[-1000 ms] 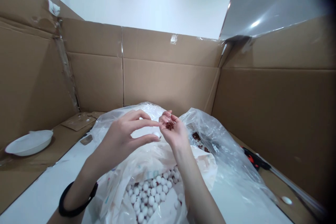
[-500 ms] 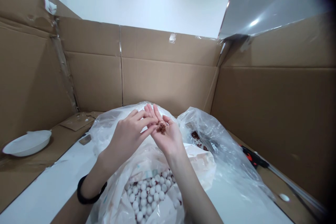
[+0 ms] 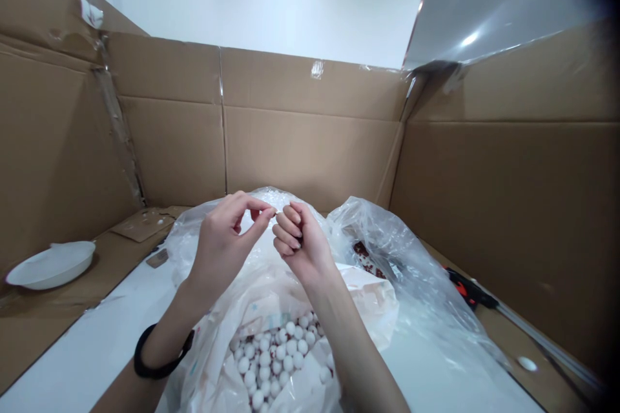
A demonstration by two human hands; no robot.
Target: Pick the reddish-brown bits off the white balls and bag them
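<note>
My left hand (image 3: pixel 230 232), with a black band (image 3: pixel 157 371) on its wrist, pinches thumb and forefinger together. At their tips shows a speck of reddish-brown, too small to make out well. Close beside it, my right hand (image 3: pixel 305 239) is curled into a loose fist, palm side up. The small reddish-brown bits seen in that palm half a second ago are now covered by the fingers. Below both hands, many white balls (image 3: pixel 274 361) with reddish-brown bits among them lie in an open clear plastic bag (image 3: pixel 213 348).
Another clear plastic bag (image 3: pixel 426 290) with reddish-brown bits (image 3: pixel 365 258) lies at the right. A white dish (image 3: pixel 53 264) stands at the left. A black and orange tool (image 3: pixel 469 288) and a white disc (image 3: pixel 527 363) are far right. Cardboard walls (image 3: pixel 310 142) surround the white table (image 3: pixel 111 342).
My right hand has closed its fingers over the reddish-brown bits in its palm. My left hand has drawn back to the left from that palm, with its thumb and forefinger now pinched.
</note>
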